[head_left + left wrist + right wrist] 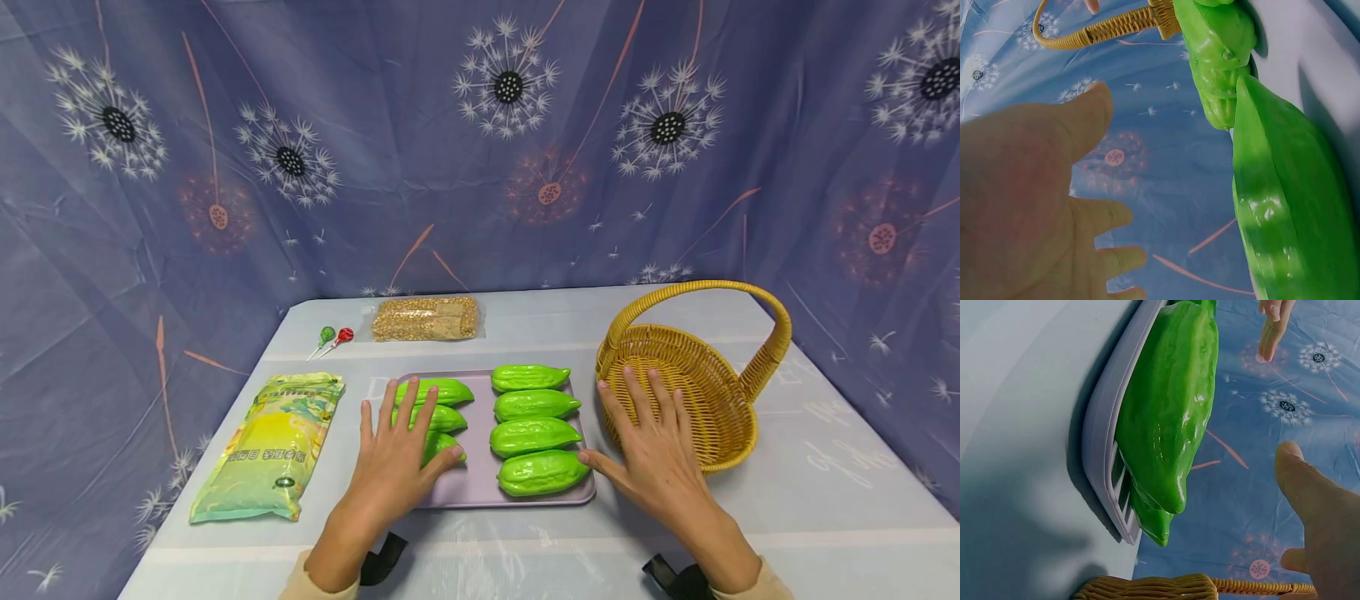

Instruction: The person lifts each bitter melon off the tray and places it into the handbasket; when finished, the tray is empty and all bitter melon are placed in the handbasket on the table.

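Note:
A light purple tray (480,467) holds several glossy green bitter melons (543,473), set in a left and a right column. Over the left column hovers my left hand (397,462), fingers spread and palm down, partly covering those melons. The left wrist view shows a melon (1291,200) beside that hand, with a gap between them. My right hand (658,454) also has spread fingers, above the space between the tray's right edge and a yellow wicker basket (723,417). Its thumb overlaps the nearest melon's tip in the head view; the right wrist view shows it apart from the melon (1169,406).
The basket's tall arched handle (705,286) rises at the right. On the left lies a yellow-green packaged bag (273,446). Farther back are a green lollipop (327,335), a red lollipop (344,335) and a clear pack of yellow kernels (423,319). Patterned cloth (420,192) hangs behind the table.

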Demonstrator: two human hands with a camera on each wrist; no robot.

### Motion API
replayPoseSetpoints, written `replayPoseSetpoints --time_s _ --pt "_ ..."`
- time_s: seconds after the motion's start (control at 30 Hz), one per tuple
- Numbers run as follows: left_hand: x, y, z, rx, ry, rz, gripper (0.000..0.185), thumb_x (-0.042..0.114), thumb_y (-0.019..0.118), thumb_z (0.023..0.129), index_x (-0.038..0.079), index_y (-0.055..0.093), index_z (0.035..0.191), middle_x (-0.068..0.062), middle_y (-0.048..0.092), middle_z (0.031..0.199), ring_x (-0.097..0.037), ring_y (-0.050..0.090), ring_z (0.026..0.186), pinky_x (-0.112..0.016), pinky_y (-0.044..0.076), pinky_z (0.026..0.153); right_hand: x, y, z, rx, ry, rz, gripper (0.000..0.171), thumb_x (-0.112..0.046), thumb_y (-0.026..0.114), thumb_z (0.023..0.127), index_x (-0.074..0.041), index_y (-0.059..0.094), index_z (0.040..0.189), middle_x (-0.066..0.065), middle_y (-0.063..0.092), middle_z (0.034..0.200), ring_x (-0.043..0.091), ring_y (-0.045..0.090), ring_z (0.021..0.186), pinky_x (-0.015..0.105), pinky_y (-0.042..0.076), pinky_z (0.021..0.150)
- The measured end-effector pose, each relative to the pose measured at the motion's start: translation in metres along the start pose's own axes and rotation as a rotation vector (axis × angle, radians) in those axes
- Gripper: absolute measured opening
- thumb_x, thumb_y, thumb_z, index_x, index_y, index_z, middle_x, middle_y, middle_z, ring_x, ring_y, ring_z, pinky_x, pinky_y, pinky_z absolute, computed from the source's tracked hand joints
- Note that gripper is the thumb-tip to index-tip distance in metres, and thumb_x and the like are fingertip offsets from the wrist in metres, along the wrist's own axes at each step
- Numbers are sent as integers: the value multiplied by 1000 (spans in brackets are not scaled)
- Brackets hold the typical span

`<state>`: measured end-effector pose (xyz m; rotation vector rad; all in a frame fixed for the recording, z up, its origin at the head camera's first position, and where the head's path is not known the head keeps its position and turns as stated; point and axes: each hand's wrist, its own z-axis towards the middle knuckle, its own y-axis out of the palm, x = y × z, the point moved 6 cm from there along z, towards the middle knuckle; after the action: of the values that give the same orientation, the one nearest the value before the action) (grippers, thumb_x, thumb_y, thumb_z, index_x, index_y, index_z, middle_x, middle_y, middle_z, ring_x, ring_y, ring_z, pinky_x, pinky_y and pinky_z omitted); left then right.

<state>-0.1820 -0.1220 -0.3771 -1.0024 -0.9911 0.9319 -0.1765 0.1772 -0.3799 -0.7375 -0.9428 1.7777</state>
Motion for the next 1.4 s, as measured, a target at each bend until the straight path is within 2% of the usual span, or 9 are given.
replayPoseSetpoints --time_s 0.2,0.43,0.53,0.83,1.0,1.1,1.27,1.4 --pt "-6 -5 -1 19 -13 -29 81 58 55 86 16 28 150 -14 18 158 -38 4 146 -64 0 111 -2 -1 1 11 -15 -1 90 -77 40 81 -14 38 145 16 20 157 36 4 147 51 -5 117" --pt "-18 -11 -3 24 -38 -68 80 57 55 87 14 29 149 -14 17 158 -37 3 147 -62 -3 112 -6 -2 1 10 -21 32 87 -72 47 81 -15 36 146 15 21 157 35 6 147 51 -6 117" --pt "-23 -14 -5 26 -48 -78 80 58 54 87 14 28 149 -14 17 158 -37 3 147 -62 -3 112 -9 -3 2 28 -34 53 86 -72 46 82 -14 39 144 15 22 156 35 7 147 52 -5 117" --pt "-44 -20 -12 26 -67 -163 77 55 55 88 17 28 149 -15 18 158 -39 6 146 -63 1 111 -19 -7 2 135 -126 123 83 -73 31 87 -9 47 137 21 36 147 38 18 142 57 12 113" --pt "-53 -20 -16 40 -59 -197 75 51 58 88 17 30 149 -14 21 157 -38 8 146 -62 5 111 -23 -7 2 133 -164 147 80 -70 34 88 -9 47 138 21 37 146 40 23 139 55 10 115" --pt "-58 -20 -18 45 -50 -212 75 49 60 87 17 32 148 -13 23 157 -38 10 145 -62 7 110 -25 -6 2 119 -177 165 79 -69 36 88 -9 47 139 21 37 147 42 25 137 55 9 115" --pt "-65 -19 -22 51 -27 -243 76 47 65 83 14 36 145 -15 31 152 -40 20 140 -64 14 105 -30 -4 0 129 -222 198 77 -68 39 88 -8 49 137 21 41 144 42 29 134 59 20 107" --pt "-70 -17 -26 49 -21 -269 74 45 71 79 13 44 140 -17 41 144 -37 31 131 -60 20 100 -33 -3 -1 127 -251 214 75 -66 40 89 -8 51 134 20 44 141 41 33 130 57 25 101"
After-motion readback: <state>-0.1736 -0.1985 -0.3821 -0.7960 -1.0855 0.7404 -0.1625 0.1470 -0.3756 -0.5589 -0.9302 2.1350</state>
